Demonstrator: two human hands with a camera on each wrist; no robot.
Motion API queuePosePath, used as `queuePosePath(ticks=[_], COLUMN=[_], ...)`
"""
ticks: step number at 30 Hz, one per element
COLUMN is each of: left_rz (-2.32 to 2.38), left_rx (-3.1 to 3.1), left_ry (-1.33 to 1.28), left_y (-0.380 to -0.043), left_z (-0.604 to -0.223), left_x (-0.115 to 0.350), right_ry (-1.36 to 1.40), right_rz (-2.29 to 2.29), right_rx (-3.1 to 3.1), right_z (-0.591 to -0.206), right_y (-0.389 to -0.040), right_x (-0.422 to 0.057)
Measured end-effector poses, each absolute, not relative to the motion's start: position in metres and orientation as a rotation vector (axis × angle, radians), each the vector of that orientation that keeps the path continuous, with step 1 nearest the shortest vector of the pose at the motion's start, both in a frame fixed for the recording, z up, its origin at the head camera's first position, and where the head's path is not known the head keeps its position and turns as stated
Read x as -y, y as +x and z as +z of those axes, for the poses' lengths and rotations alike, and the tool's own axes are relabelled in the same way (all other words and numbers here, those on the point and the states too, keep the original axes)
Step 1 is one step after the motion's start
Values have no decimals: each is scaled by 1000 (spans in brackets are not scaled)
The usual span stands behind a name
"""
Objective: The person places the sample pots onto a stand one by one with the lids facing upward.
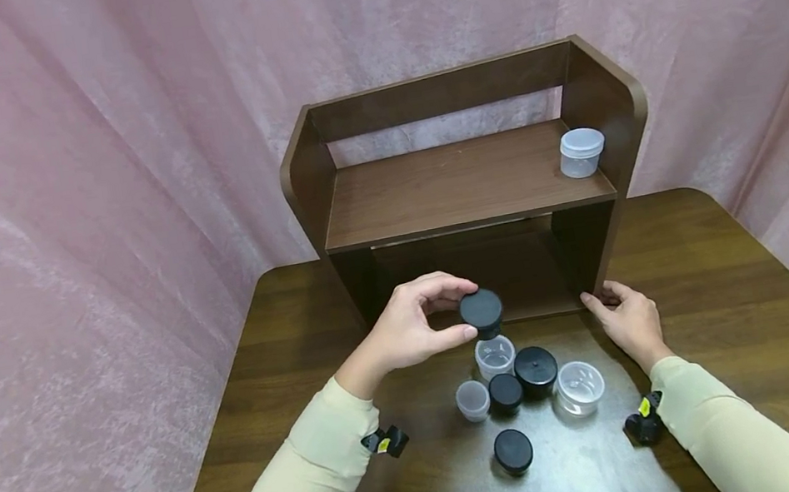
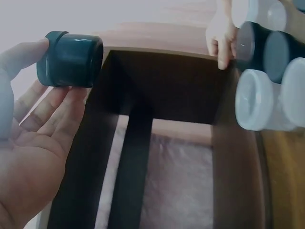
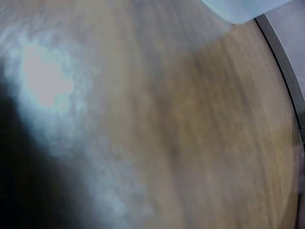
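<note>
My left hand (image 1: 416, 323) pinches a small black lidded jar (image 1: 481, 311) between thumb and fingers, raised in front of the shelf unit's lower compartment. The left wrist view shows the same black jar (image 2: 71, 59) tipped sideways by the camera angle. My right hand (image 1: 628, 322) grips the foot of the brown wooden shelf unit's (image 1: 461, 182) right side panel, thumb on the inner side and fingers on the outer. Below the raised jar stand a clear jar (image 1: 495, 359), a small frosted jar (image 1: 473, 400), a larger black jar (image 1: 535, 369), a small black jar (image 1: 505, 393) and a wide clear jar (image 1: 579, 388).
Another black jar (image 1: 513, 451) stands apart, nearer the front of the wooden table (image 1: 297, 411). A white-lidded translucent jar (image 1: 582, 152) sits at the right end of the upper shelf. Pink curtains (image 1: 129, 191) hang behind. The right wrist view is mostly blurred tabletop (image 3: 167, 119).
</note>
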State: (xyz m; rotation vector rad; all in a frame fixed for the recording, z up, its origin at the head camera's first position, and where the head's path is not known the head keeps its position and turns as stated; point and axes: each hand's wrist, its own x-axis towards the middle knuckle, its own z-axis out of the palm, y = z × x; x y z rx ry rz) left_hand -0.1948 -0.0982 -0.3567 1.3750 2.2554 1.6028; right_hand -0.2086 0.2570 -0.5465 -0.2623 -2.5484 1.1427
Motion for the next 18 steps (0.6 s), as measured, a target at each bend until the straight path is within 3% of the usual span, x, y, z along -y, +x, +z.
queuePosePath(ticks=[9,18], left_rz=[1574,1593], left_rx=[-2271,-2221], left_ry=[1481,1426], left_y=[-208,-229], left_z=[-325,-300], left_x=[58,19], right_ry=[-272,-264], right_rz=[1126,1131], right_rx=[2536,2544], right_z=[-549,-548], right_y=[-210,-209], right_x=[-256,-257])
